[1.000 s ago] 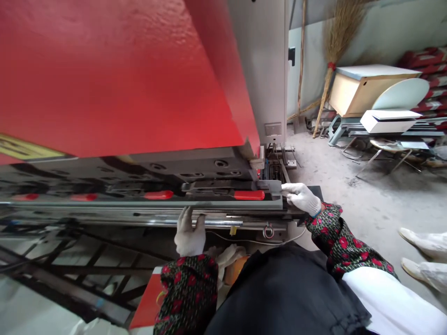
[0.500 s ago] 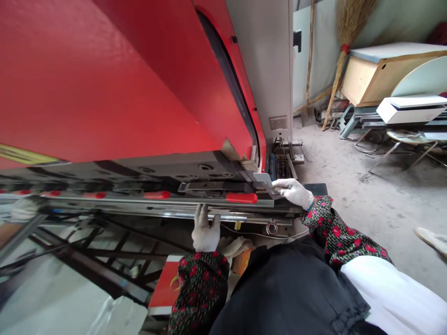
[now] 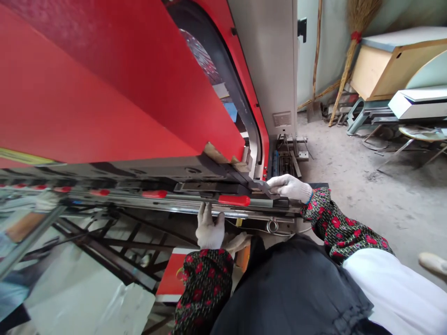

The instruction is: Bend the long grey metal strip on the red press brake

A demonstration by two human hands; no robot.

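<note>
A red press brake [image 3: 104, 93] fills the upper left, its dark tool beam [image 3: 139, 170] running low across it. A long grey sheet-metal strip [image 3: 260, 203] lies along the machine's front, beside red-handled clamps [image 3: 233, 200]. My right hand [image 3: 289, 188], in a white knit glove, pinches the strip's raised corner. My left hand [image 3: 210, 231], gloved the same way, has its fingers against a chrome bar [image 3: 181, 210] just below the strip. Whether those fingers grip anything is hidden. Another person's gloved hand [image 3: 47, 201] shows at the far left, near the strip's other end.
A dark steel frame [image 3: 111, 242] lies below the machine, with a red box [image 3: 171, 274] near my left sleeve. A dusty concrete floor [image 3: 349, 186] spreads right, toward a straw broom [image 3: 349, 70], a wooden cabinet [image 3: 384, 65] and another person's shoe [image 3: 433, 263].
The view has swung, so the machine sits further right and its curved opening shows more. My left hand now sits closer to my right hand. A second person's hand has moved rightward.
</note>
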